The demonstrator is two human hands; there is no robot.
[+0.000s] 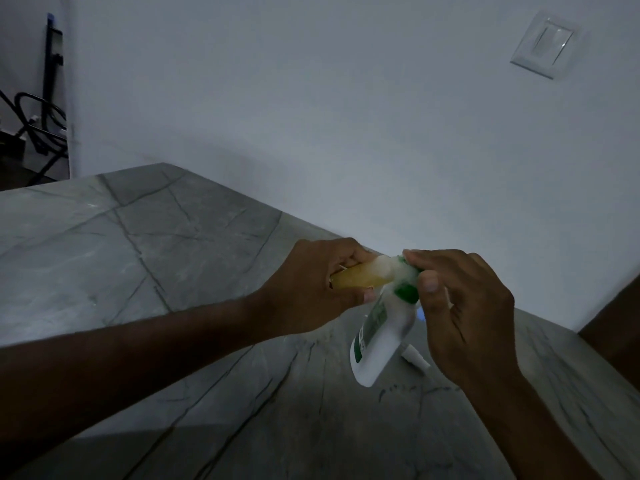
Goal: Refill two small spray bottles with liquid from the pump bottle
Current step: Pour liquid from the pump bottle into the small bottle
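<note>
dim, grainy, wide-angle edge distortion

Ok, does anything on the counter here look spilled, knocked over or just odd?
One thing: a small white piece, maybe a cap or sprayer top, lies on its side on the counter beside the white pump bottle. I see no spill, though the dim light could hide one.

grey veined stone countertop butts against a plain white wall, white double rocker light switch mounted on it upper right, dark upright stand with black looped cables in the far left corner beyond the counter edge
</note>
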